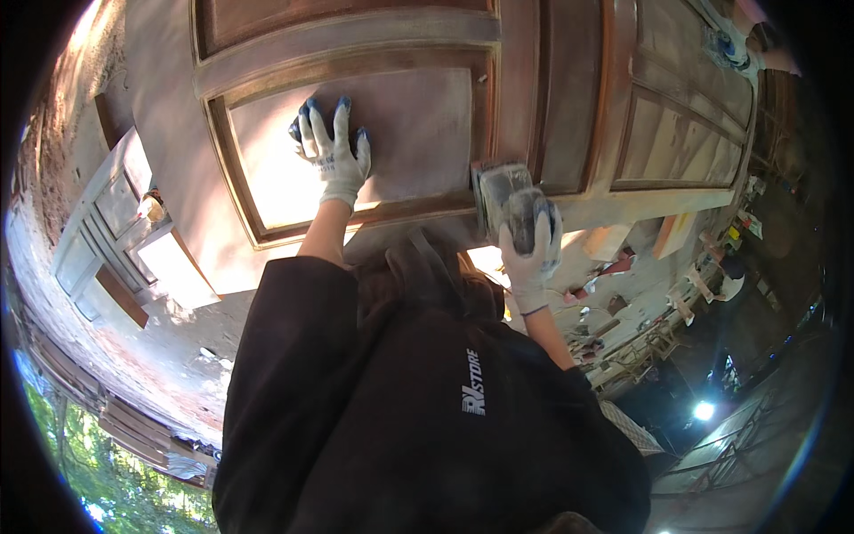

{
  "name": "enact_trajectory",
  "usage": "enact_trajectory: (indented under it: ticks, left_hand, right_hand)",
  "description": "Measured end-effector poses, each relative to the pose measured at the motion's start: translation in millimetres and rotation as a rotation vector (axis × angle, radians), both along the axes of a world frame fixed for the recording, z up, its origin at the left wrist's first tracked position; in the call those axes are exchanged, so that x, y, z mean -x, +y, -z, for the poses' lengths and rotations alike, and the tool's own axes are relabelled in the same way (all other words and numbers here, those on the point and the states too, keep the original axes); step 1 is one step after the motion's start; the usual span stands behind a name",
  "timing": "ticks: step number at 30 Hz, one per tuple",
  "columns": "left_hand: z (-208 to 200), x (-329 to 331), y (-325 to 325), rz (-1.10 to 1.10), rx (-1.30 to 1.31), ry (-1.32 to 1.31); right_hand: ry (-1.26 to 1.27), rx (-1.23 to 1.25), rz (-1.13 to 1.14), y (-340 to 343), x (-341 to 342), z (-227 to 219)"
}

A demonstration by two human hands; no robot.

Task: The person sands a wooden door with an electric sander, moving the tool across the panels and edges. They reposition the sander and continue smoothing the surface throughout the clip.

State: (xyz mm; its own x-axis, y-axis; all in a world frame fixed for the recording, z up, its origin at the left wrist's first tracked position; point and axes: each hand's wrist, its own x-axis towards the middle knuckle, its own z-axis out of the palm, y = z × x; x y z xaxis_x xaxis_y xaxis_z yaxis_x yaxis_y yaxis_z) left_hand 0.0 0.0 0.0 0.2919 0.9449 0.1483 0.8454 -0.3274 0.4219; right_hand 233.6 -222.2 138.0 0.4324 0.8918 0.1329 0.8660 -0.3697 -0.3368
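Observation:
A large brown panelled wooden door (414, 133) lies in front of me, its raised mouldings framing several recessed panels with a dusty, pale surface. My left hand (331, 151), in a white glove with blue fingertips, rests with fingers spread on the sunlit panel. My right hand (531, 240), gloved in the same way, is closed around a dusty grey sander (503, 191). The sander's flat face meets the near edge of the door, just right of that panel's corner. Its underside is hidden from me.
At the upper right, another person's gloved hand (737, 49) is at the door's far end. More panelled doors (111, 214) lie to the left on the ground. Wood offcuts (614, 254) and scraps litter the right side, where a bright lamp (704, 410) shines.

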Motion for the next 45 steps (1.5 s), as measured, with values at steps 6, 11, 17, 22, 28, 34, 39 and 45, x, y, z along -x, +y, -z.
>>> enact_trajectory:
  ticks: [6,11,17,22,28,34,39,45]
  left_hand:
    - [1.9,-3.7,7.5,-0.020,0.041,0.021]
    - [4.0,-2.2,7.2,-0.009,0.059,0.010]
    - [4.4,-6.7,7.4,-0.005,0.081,-0.009]
    - [7.6,-4.2,6.7,-0.019,0.036,-0.021]
    - [11.3,-2.7,6.5,-0.013,-0.003,0.006]
    - [10.4,-3.9,9.8,0.000,-0.066,0.008]
    - [6.2,-4.4,11.2,-0.002,-0.053,0.053]
    - [5.7,-5.4,8.0,-0.012,-0.031,0.019]
  right_hand:
    - [-0.145,-0.116,-0.109,172.2,-56.3,-6.3]
    - [-0.121,-0.211,-0.065,306.1,-106.1,-1.4]
    - [-0.232,-0.185,0.110,410.6,-153.0,-13.1]
    - [-0.148,-0.262,-0.029,353.3,-159.7,6.8]
    - [-0.068,-0.154,0.103,215.7,-101.9,-5.9]
    - [-0.087,-0.097,0.143,80.5,-47.2,-8.8]
    - [-0.090,-0.035,0.110,-22.3,-11.3,0.2]
    - [-0.110,-0.050,0.011,7.4,-13.4,-2.1]
